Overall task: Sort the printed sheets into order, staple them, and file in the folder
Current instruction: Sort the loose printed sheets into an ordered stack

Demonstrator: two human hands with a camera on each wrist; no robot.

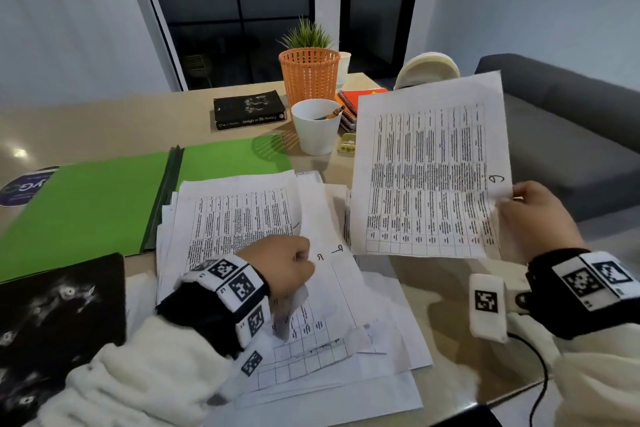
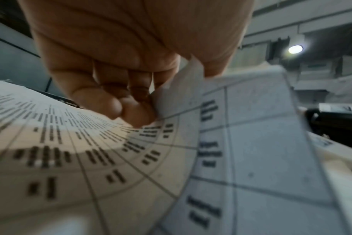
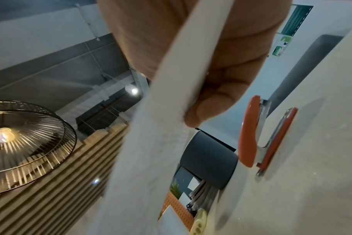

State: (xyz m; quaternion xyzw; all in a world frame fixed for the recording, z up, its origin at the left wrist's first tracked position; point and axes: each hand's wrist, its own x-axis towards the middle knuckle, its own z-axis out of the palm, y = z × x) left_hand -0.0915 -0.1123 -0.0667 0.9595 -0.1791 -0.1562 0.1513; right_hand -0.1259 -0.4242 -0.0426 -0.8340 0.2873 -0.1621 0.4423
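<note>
Green folder [image 1: 104,204] lying open at our left on the table [image 1: 86,121], our left hand [image 1: 280,263] curled, pinching a sheet [image 1: 322,274] on the loose pile [image 1: 242,218], our right hand [image 1: 536,215] pinching a printed page [image 1: 429,177] aloft, orange stapler [image 3: 265,133] lying beyond

Raised sheet [image 1: 429,177]: handwritten "6" near its right edge. Sheet under left hand [image 1: 284,262]: handwritten marks, unclear. Printed table text illegible. Black book [image 1: 249,109] spine unreadable.
</note>
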